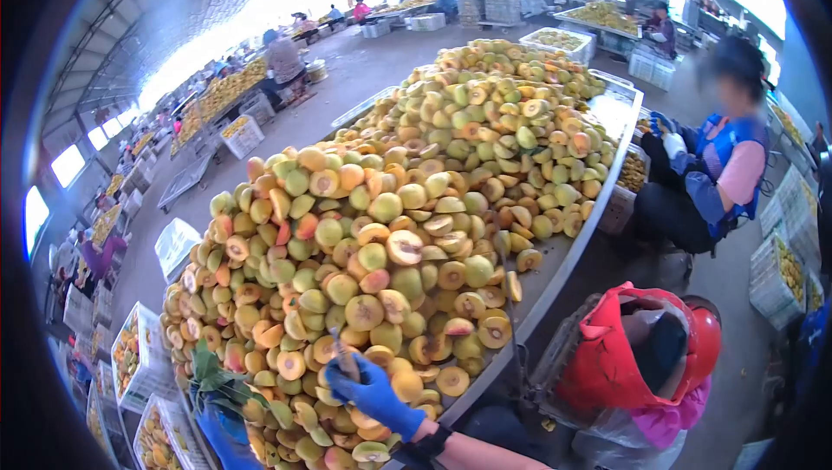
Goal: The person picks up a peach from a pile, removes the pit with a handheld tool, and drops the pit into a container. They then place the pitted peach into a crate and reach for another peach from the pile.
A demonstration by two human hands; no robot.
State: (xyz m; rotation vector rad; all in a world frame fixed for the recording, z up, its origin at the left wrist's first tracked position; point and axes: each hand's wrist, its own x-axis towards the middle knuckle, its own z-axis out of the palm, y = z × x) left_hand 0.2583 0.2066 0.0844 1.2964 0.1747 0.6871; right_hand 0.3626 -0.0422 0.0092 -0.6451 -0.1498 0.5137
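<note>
A large heap of halved yellow-green fruit (364,279), peaches or apricots by their look, covers the metal table (563,253). My right hand (377,396), in a blue glove, is closed around a short wooden-handled tool (347,362) with a thin metal end pointing up. It is over the near part of the heap. At the lower left, my blue-gloved left hand (221,431) is closed at a bunch of green leaves (217,379) beside the fruit. Its fingers are partly hidden by the leaves.
On the right, a co-worker (728,166) sits by the table. A red bucket-like bag (620,353) stands near its right edge. White crates (139,357) of fruit line the left side, and more fruit-laden tables (221,101) stand behind.
</note>
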